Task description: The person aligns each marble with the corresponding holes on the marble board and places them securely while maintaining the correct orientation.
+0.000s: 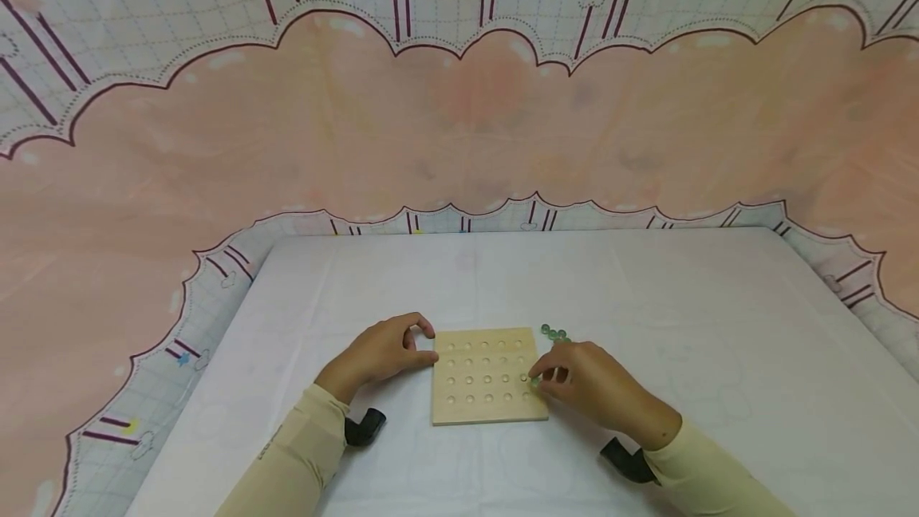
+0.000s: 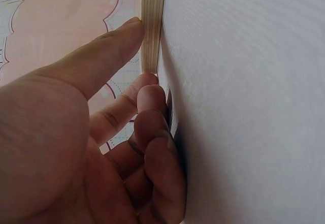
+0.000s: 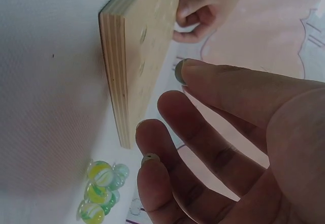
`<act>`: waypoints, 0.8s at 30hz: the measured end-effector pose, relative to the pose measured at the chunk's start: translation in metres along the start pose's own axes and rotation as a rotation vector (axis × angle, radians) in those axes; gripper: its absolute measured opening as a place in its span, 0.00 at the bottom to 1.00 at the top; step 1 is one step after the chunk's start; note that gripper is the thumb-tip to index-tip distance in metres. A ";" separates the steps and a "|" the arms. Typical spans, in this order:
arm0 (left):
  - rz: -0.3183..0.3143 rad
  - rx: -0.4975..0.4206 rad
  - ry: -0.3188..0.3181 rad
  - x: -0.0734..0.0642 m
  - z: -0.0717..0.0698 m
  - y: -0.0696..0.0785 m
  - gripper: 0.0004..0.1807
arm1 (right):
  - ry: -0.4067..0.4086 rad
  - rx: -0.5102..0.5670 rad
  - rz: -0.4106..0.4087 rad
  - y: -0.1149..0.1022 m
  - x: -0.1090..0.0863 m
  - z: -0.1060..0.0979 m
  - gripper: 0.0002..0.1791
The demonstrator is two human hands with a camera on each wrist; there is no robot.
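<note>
A square wooden board (image 1: 488, 413) with rows of round hollows lies on the white table. My left hand (image 1: 384, 349) holds its left side, thumb on the edge and index fingertip at the far corner; the other fingers curl below in the left wrist view. Over the board's right edge, my right hand (image 1: 592, 381) pinches a small green glass marble (image 3: 179, 71) at the thumb tip. The thumb hides much of that marble. Several more marbles (image 1: 551, 332), clear with green and yellow swirls, lie beyond the board's far right corner, close to the right hand.
A white cloth (image 1: 718, 325) covers the table. Behind and around it hangs a peach and white patterned sheet (image 1: 459, 126). Each wrist carries a black camera mount (image 1: 366, 427) below the sleeve cuff.
</note>
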State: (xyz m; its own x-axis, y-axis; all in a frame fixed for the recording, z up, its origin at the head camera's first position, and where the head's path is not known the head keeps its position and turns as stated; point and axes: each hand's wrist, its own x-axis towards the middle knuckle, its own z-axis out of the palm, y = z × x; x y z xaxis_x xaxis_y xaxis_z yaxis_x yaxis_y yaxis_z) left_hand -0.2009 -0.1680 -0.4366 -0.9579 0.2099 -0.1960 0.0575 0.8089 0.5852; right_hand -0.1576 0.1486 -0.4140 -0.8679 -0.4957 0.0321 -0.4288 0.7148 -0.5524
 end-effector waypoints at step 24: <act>0.028 -0.026 0.004 -0.002 -0.001 0.000 0.17 | -0.043 -0.022 -0.052 0.000 0.003 0.013 0.06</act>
State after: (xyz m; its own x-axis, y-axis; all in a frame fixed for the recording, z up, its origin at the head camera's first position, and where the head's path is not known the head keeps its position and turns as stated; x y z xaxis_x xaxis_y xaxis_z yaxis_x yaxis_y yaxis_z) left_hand -0.1990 -0.1689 -0.4354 -0.9570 0.2306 -0.1761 0.0776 0.7883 0.6104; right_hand -0.1564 0.1405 -0.4247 -0.8328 -0.5530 0.0243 -0.4789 0.6978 -0.5326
